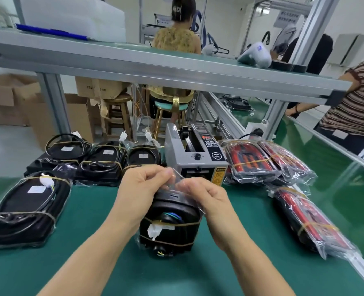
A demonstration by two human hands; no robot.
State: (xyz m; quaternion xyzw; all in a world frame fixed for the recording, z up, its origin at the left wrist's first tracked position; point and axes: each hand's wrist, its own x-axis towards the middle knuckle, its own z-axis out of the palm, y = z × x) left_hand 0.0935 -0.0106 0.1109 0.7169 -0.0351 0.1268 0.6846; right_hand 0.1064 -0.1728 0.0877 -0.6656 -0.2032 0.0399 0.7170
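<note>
Left hand (143,184) and right hand (206,196) both pinch the clear bag (177,184) mouth over the black bagged part (170,223) standing mid green table (70,263), fingertips partly blurred, possibly tape between them, dispenser (195,157) just behind.

Factory assembly line, green conveyor bench (304,210), tape dispenser (195,155), seated workers (176,39)

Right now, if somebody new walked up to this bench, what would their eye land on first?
Dead centre, the left hand and right hand pinch the top of a clear plastic bag holding a black rounded part with wires. Just behind stands a grey box-shaped tape machine, flanked by bagged red-and-black parts on the right and bagged black oval parts on the left.
</note>
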